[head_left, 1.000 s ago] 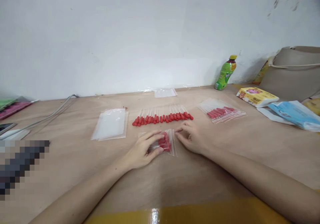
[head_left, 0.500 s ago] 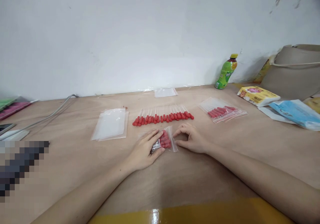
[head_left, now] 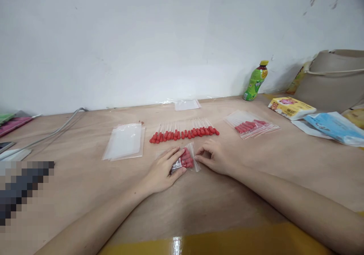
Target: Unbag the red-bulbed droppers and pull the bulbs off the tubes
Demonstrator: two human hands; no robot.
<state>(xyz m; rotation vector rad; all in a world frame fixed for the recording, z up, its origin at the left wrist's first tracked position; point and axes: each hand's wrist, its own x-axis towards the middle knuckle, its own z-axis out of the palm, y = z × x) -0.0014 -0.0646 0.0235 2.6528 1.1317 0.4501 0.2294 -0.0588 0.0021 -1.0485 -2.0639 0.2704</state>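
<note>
In the middle of the table lies a clear zip-lock bag (head_left: 196, 165) holding several red-bulbed droppers (head_left: 186, 158), bulbs towards its open-looking right end. My left hand (head_left: 163, 171) rests over the bag's left part, its fingers and thumb holding it from both sides. With thumb and fingers curled into a pinch, my right hand (head_left: 212, 157) grips the bag's right edge. Just beyond both hands, a row of loose droppers (head_left: 184, 134) lies with red bulbs facing me and thin clear tubes pointing away. The tubes inside the bag are mostly hidden by my left hand.
To the left is a stack of flat clear bags (head_left: 125, 141); another small stack (head_left: 187, 105) lies by the wall. Filled bags (head_left: 250, 125) lie at right. Beyond them are a green bottle (head_left: 256, 82), a yellow tissue pack (head_left: 292, 109), a blue packet (head_left: 337, 128) and a grey cable (head_left: 62, 128).
My right hand's fingertips have closed in on the bag's right edge, moving slightly left. My left hand stays on the bag. The whole view has shifted slightly.
</note>
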